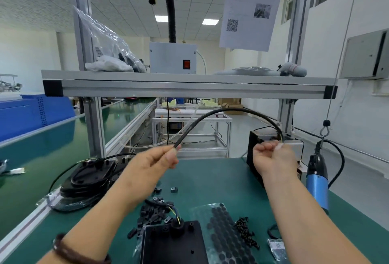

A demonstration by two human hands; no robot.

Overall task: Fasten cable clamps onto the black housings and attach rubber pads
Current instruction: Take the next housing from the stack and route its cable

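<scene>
Both hands are raised above the green bench, holding one black cable [227, 112] that arcs between them. My left hand [155, 162] pinches one part of it and my right hand [271, 156] is closed on the end with coloured wires. Below, near the front edge, lies a black housing [174, 244] with a grommet and wired cable stub. A pile of black cable clamps [152, 215] lies just behind it. To its right is a sheet of round black rubber pads [223, 232], then a heap of black screws [246, 230].
A stack of black housings with coiled cables [88, 183] sits at the left. A black box [256, 154] stands behind my right hand. A blue electric screwdriver [316, 181] hangs at the right. An aluminium shelf [189, 87] crosses overhead.
</scene>
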